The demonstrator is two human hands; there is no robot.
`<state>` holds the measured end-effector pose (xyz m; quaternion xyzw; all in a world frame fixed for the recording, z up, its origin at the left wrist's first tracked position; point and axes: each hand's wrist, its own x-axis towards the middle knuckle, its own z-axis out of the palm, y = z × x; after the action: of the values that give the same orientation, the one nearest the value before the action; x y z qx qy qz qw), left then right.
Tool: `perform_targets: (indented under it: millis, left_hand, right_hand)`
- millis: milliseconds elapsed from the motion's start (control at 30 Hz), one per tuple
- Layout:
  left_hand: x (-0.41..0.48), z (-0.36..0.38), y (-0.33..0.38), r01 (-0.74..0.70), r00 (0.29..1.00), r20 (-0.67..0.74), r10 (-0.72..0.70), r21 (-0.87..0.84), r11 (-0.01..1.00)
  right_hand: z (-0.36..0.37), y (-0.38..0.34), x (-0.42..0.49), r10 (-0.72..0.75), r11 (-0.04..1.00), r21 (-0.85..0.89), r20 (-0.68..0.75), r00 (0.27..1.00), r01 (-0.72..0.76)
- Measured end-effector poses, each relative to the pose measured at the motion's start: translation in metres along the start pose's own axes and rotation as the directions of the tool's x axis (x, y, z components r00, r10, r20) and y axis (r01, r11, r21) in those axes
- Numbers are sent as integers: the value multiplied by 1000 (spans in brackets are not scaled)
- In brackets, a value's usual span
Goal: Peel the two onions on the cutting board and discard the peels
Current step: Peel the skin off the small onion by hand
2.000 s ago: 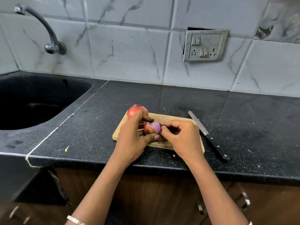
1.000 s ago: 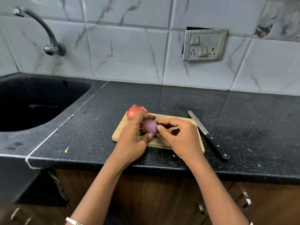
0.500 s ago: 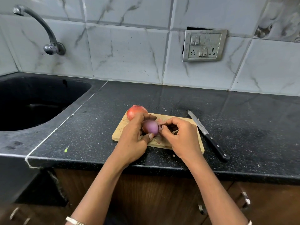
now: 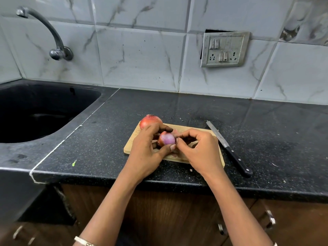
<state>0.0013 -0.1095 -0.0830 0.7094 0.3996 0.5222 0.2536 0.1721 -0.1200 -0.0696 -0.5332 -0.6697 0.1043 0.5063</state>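
Left hand (image 4: 144,153) fingers are curled round a half-peeled onion (image 4: 166,138) held over the cutting board (image 4: 130,148), its skin pinched by the right hand (image 4: 199,150); an unpeeled onion (image 4: 150,120) is seen at the board's far corner.

Counter (image 4: 177,107): black speckled stone.
Cutting board (image 4: 132,144): wooden, flat, centre, near the front edge.
Knife (image 4: 229,148): just right of the board, black handle nearest, blade pointing far.
Green scrap (image 4: 74,162): near left, well apart.
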Motion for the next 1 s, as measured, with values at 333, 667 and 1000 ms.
perform_targets:
  millis: [333,667,1000]
  left_hand:
    - [1,3,-1,118,993,8,-117,-59,991]
    - [0,5,4,17,995,98,-27,95,995]
    - [-2,2,1,75,996,-41,-75,-7,997]
  right_hand:
    - [2,6,2,54,997,-48,-53,997,-56]
    - [-1,2,1,5,999,43,-61,998,-3]
    - [-1,-8,-5,-106,992,67,-10,994,107]
